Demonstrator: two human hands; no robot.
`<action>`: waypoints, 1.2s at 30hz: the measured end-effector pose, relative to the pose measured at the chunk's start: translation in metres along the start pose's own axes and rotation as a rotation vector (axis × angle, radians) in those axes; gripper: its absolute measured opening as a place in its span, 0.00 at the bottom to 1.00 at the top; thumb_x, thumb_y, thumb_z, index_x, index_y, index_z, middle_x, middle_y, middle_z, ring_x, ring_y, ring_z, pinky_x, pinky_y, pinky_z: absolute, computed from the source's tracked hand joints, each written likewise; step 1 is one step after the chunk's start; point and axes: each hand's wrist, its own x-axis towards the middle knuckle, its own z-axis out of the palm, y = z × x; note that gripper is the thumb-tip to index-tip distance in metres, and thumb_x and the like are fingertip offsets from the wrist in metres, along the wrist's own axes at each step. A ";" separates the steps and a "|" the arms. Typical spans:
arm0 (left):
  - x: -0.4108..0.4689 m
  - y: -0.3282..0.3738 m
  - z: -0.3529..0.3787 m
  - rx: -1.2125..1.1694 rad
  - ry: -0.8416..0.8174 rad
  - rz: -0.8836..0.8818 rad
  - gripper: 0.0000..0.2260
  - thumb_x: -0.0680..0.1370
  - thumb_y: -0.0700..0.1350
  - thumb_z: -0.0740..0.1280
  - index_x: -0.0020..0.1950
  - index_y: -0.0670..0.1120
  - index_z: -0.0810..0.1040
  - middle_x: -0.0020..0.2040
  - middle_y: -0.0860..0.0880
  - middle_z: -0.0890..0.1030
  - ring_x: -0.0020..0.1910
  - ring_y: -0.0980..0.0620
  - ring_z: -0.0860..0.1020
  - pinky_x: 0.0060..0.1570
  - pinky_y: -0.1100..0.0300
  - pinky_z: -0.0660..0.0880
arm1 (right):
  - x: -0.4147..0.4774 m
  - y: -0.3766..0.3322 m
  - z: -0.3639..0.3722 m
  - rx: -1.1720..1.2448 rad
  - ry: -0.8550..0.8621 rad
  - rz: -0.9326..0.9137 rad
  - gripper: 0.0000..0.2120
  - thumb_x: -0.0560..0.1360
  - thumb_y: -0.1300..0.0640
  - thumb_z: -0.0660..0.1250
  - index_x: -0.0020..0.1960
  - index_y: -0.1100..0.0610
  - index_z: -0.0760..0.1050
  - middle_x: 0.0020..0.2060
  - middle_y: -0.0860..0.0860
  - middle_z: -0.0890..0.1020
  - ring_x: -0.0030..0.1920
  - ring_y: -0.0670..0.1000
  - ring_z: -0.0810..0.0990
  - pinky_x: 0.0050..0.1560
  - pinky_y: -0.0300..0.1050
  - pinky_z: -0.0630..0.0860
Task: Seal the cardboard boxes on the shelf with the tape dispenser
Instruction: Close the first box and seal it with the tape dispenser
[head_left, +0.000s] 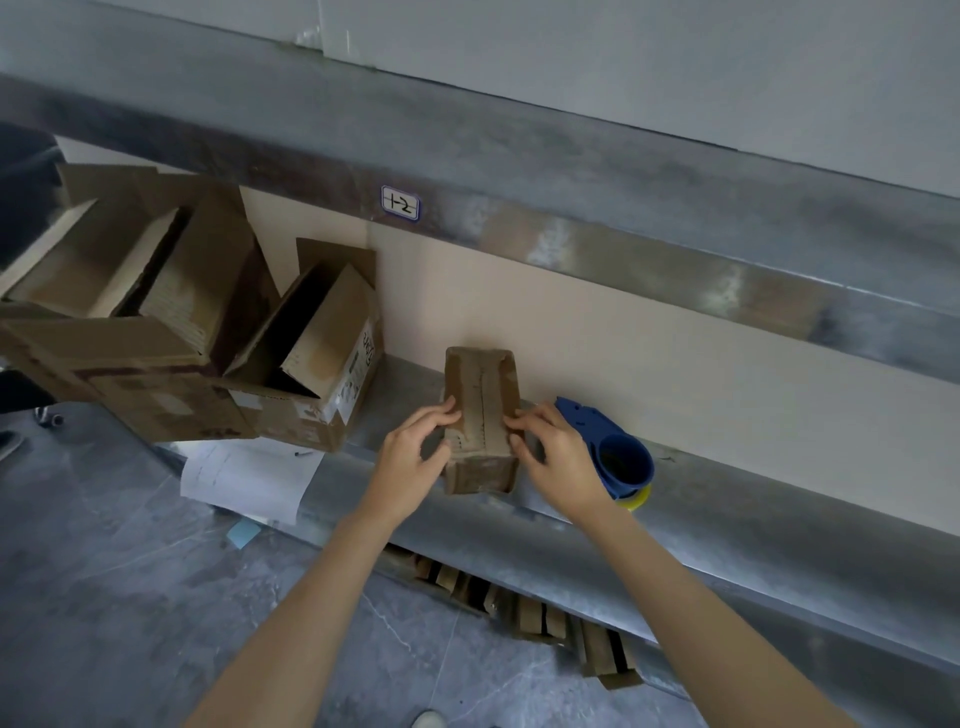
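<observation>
— Grey metal shelving (519, 519) runs across the view, with a pale back panel behind it and a dark stone-look floor (130, 597) below. What sits on it?

— Near the middle, a small cardboard box (480, 415) stands on the shelf, its top flaps folded shut so their edges meet in a seam running away from the camera.

— And the hands?

— Both are on that box. The left hand (415, 457) presses against its left side, fingertips curled onto the top edge. The right hand (556, 457) does the same on the right side. Each grips the box between fingers and thumb; neither holds anything else.

— Where is the tape dispenser?

— The blue tape dispenser (608, 447) lies on the shelf just right of the box, partly behind the right hand, not held. A yellowish roll edge shows at its near end.

— Anything else?

— Two larger open boxes (182, 322) sit at the left, flaps up, the nearer one (322, 364) tilted. A white label (400, 203) marked "1-2" is stuck on the beam above. A sheet of paper (249, 478) lies below the left boxes, and more cardboard (519, 608) shows under the shelf.
</observation>
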 end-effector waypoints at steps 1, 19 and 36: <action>0.001 -0.001 0.000 -0.008 -0.004 -0.005 0.17 0.78 0.33 0.66 0.65 0.45 0.79 0.68 0.55 0.76 0.69 0.61 0.72 0.69 0.53 0.72 | 0.001 -0.001 0.000 0.009 -0.002 0.007 0.12 0.78 0.63 0.67 0.61 0.62 0.80 0.55 0.53 0.78 0.55 0.48 0.77 0.52 0.26 0.67; 0.002 0.003 -0.010 -0.050 -0.097 -0.070 0.20 0.77 0.34 0.67 0.67 0.47 0.78 0.69 0.57 0.74 0.69 0.62 0.71 0.71 0.58 0.67 | 0.006 0.003 -0.019 0.000 -0.202 0.021 0.18 0.78 0.61 0.65 0.68 0.57 0.76 0.64 0.52 0.75 0.67 0.48 0.72 0.62 0.36 0.67; 0.002 0.003 -0.003 0.035 0.022 0.005 0.16 0.76 0.36 0.70 0.63 0.46 0.81 0.65 0.57 0.77 0.64 0.63 0.75 0.66 0.63 0.72 | 0.006 0.006 -0.009 0.009 -0.072 -0.015 0.13 0.77 0.64 0.69 0.61 0.58 0.81 0.56 0.53 0.80 0.57 0.41 0.74 0.52 0.22 0.67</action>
